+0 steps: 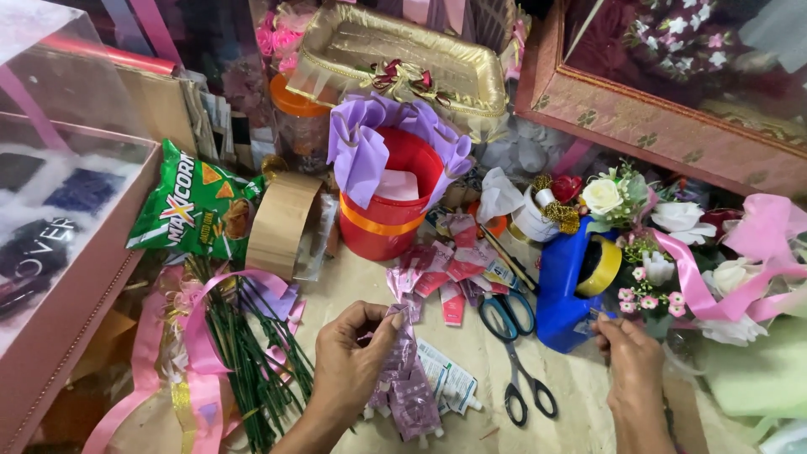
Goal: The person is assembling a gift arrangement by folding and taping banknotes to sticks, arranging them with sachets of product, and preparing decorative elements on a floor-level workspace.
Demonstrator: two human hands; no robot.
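Observation:
My left hand (pixel 353 361) pinches a bunch of small pink and silver sachets (pixel 408 387) that hang down over the table. My right hand (pixel 630 357) reaches up to the blue tape dispenser (pixel 559 290), its fingertips at the free end of the clear tape near the cutter. The tape roll (pixel 601 267) sits in the dispenser's top. Black-handled scissors (pixel 513 336) lie between my two hands. More sachets (pixel 445 269) lie scattered just beyond the scissors.
A red bucket (pixel 382 223) trimmed with purple paper stands at the centre back. Green stems (pixel 248 353) and pink ribbon (pixel 202 336) lie left, next to a green snack bag (pixel 197 206). Artificial flowers (pixel 672 227) crowd the right. Pink boxes (pixel 50 319) flank both sides.

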